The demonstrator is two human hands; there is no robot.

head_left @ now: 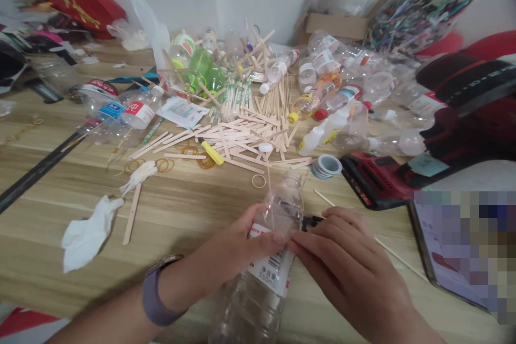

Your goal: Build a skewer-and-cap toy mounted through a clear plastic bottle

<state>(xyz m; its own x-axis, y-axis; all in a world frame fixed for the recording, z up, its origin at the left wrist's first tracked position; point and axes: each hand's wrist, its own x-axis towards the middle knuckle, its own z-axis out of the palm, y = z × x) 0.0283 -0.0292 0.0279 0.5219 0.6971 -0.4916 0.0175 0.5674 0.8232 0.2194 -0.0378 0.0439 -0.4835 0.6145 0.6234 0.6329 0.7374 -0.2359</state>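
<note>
A clear plastic bottle (258,301) with a white and red label leans away from me over the table, uncapped at its neck. My left hand (242,239) is wrapped round it below the shoulder, thumb across the label. Close against the bottle's right side, my right hand (350,258) has its thumb and forefinger pinched together at the label's edge. A small black object (312,221) shows just beyond those fingers, partly hidden; its kind is unclear. A thin stick-like line runs up along the bottle's shoulder.
Wooden craft sticks (242,137), a yellow cutter (212,151) and rubber bands lie ahead. Empty bottles (322,59) crowd the back. At right are a tape roll (326,165), a red and black power tool (374,183) and a phone (443,263); at left, crumpled tissue (88,234).
</note>
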